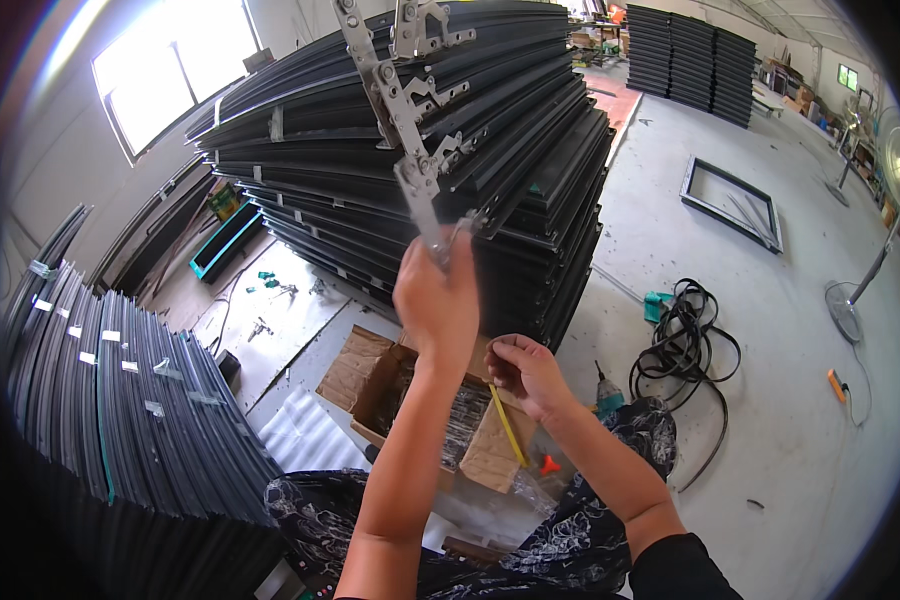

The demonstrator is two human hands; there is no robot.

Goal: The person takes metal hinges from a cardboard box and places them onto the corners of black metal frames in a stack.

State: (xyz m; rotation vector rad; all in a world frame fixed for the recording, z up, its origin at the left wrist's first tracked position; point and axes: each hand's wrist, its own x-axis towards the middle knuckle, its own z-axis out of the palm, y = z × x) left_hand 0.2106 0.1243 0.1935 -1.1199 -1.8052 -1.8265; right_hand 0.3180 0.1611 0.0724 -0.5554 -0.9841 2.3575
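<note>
My left hand (438, 300), blurred slightly by motion, is raised with its fingers closed round the lower end of a long metal hinge linkage (400, 110). The linkage has riveted flat arms and small side brackets, and runs up to the top edge. Another bracketed metal piece (410, 30) shows beside its upper end. Behind them rises a tall stack of black frame profiles (370, 190). Lower and to the right, my right hand (525, 372) is closed with curled fingers and thumb against them; anything inside is hidden. Below sits an opened cardboard box (370, 400) with plastic-wrapped contents.
A yellow strip (508, 425) lies on the box flap. Nearby are a teal power drill (608, 392) and an orange piece (550, 464). Tangled black straps (685, 340), a black frame (735, 205) and a standing fan (875, 260) are right. Bundled dark profiles (140, 400) stand left.
</note>
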